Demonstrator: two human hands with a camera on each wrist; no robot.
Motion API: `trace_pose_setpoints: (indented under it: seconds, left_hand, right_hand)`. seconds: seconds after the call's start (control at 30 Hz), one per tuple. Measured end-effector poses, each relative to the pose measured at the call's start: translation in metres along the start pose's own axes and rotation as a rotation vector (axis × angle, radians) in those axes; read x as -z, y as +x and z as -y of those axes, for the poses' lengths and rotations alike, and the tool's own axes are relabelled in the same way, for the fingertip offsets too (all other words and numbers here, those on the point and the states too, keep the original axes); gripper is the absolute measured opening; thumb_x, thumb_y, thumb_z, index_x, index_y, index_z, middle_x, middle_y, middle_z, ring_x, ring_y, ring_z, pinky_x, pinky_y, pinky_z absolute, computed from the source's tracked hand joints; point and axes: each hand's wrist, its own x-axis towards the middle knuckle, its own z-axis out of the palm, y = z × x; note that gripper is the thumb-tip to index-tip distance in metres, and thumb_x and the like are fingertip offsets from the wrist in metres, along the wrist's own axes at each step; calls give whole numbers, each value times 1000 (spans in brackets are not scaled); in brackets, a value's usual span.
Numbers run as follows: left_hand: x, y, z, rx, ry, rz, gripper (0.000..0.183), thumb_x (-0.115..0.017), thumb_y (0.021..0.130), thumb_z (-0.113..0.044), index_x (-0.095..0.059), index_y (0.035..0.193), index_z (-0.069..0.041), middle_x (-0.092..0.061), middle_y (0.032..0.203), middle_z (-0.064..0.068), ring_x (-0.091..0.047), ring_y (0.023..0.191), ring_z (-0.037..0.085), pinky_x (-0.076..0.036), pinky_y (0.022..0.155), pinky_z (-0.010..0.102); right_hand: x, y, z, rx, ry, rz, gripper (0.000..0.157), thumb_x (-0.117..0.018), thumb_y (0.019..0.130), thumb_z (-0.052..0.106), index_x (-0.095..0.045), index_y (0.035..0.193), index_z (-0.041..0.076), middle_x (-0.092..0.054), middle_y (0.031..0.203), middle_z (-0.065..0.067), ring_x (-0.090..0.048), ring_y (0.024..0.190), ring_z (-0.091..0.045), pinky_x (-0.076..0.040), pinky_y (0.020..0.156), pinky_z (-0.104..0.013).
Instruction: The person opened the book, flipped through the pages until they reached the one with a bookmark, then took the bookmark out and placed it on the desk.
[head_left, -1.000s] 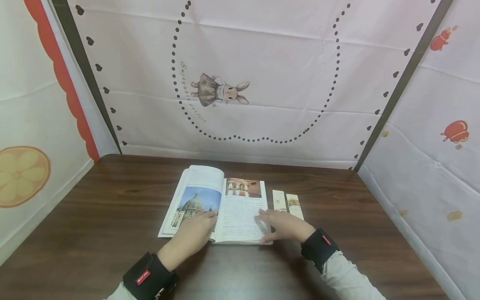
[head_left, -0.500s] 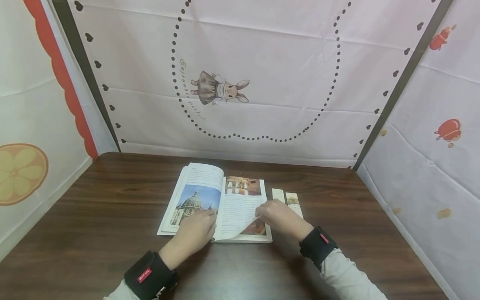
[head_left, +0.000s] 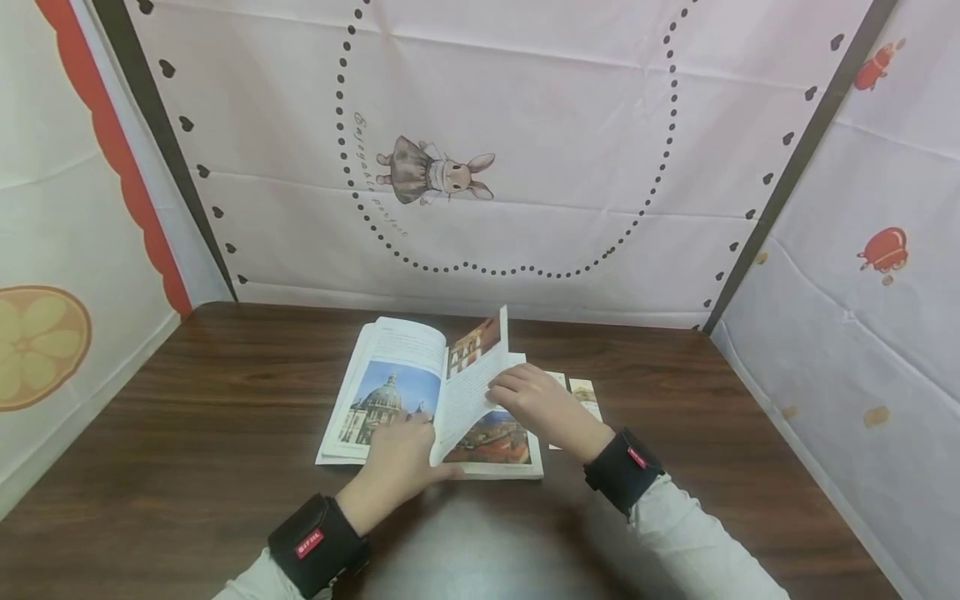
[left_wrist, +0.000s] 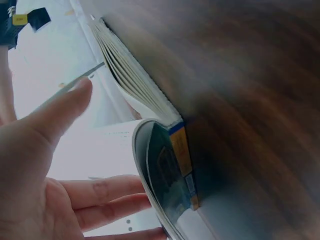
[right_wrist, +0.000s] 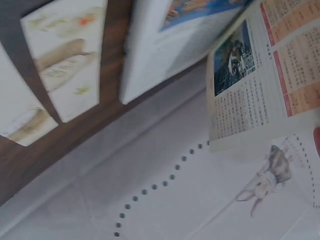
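An open book [head_left: 405,333] lies on the table, its left page showing a domed building. My left hand [head_left: 397,462] rests on the lower part of that page, fingers extended and thumb toward the book's near edge. In the left wrist view the left hand [left_wrist: 30,165] has its fingers against the curved pages, beside the spine [left_wrist: 181,150]. A lifted page [head_left: 468,404] stands partly raised over the right side, and my right hand [head_left: 543,404] pinches its edge. The right wrist view shows the printed side of the raised page [right_wrist: 240,100].
Two pale printed strips, such as this bookmark [right_wrist: 65,60], lie right of the book, partly hidden by my right hand in the head view. The brown wooden table [head_left: 187,433] meets a white patterned cloth [head_left: 570,167] behind, with cloth walls at both sides.
My right hand has gone from lying at the right page's edge to pinching and lifting that page up and leftward, uncovering a picture below. The left thumb has spread outward.
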Motion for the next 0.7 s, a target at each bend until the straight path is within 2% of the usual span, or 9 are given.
trace_pose_setpoints:
  seconds: [0.1,0.2,0.33,0.4,0.5,0.6,0.7]
  left_hand:
    - [-1,2,-3,0,67,-30,51,-78,67,-51,-70,88,-5,-65,77,7,-60,72,28,-46,54,37]
    - [-2,3,-6,-16,123,-54,36,-77,73,-37,-70,82,-2,-63,71,7,-61,69,28,-46,52,36]
    - [-2,4,-6,-33,111,-102,17,-72,75,-18,-69,76,-2,-59,62,5,-58,57,23,-43,47,33]
    - [0,6,-5,-30,84,-128,16,-69,77,-16,-65,69,-2,-57,55,4,-53,49,20,-39,43,31]
    - [4,8,-1,-6,25,-151,29,-64,83,-16,-56,57,-6,-51,47,3,-45,40,15,-34,38,28]
    - [9,8,4,43,-68,-172,42,-60,89,-21,-47,51,-9,-45,43,1,-39,38,12,-28,37,24]
    - [12,6,11,82,-160,-240,39,-60,89,-19,-53,54,-4,-44,43,1,-36,38,10,-25,37,22]
  right_hand:
    - [3,6,1,16,1,-18,27,-78,73,10,-70,99,11,-72,99,-1,-66,97,-14,-51,91,-28]
    - [4,8,2,34,4,-38,28,-79,73,9,-70,99,11,-72,101,-1,-66,99,-15,-51,92,-28]
    - [2,8,4,27,7,-101,31,-79,73,10,-68,101,10,-71,105,-4,-66,102,-16,-52,91,-29]
    - [2,7,3,0,-1,-149,32,-79,74,10,-67,104,10,-71,107,-5,-66,103,-17,-52,90,-29]
    - [2,6,2,-55,-5,-197,32,-77,76,10,-67,106,8,-70,107,-6,-65,103,-18,-53,89,-30]
    - [2,3,1,-112,26,-139,27,-76,77,11,-68,103,8,-71,103,-5,-66,101,-18,-53,89,-31]
    - [1,-2,2,-165,89,31,22,-74,80,14,-70,100,9,-71,98,-4,-67,97,-18,-53,88,-31]
